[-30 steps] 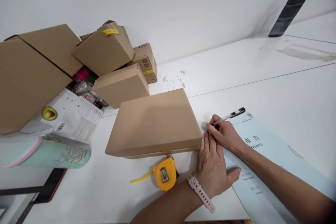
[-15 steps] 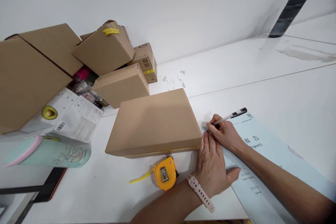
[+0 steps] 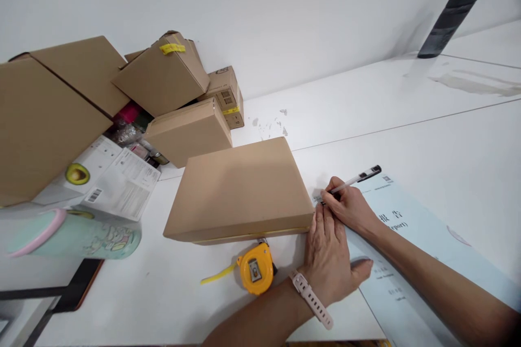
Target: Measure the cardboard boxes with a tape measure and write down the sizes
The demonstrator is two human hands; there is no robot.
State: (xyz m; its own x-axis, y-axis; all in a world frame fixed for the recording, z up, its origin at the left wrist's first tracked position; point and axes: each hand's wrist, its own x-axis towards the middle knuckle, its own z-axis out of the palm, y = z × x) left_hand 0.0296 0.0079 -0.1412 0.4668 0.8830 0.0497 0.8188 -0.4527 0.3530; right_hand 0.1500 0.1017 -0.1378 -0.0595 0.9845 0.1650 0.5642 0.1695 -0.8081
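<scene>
My right hand (image 3: 350,207) is closed round a black and white pen (image 3: 358,178), with the tip down on the top left corner of a pale blue printed sheet (image 3: 423,238). My left hand (image 3: 329,260) lies flat, fingers stretched out, on the left edge of that sheet; a pale strap is on its wrist. The fingertips touch the right side of a flat brown cardboard box (image 3: 240,190). A yellow tape measure (image 3: 255,269), with a short length of tape pulled out, sits in front of the box, just left of my left wrist.
Several brown cardboard boxes (image 3: 163,73) are piled at the back left against the wall, over white leaflets (image 3: 118,181) and small packets. A mint and pink cup (image 3: 73,236) lies at the left. A dark strip (image 3: 450,13) stands at the far right.
</scene>
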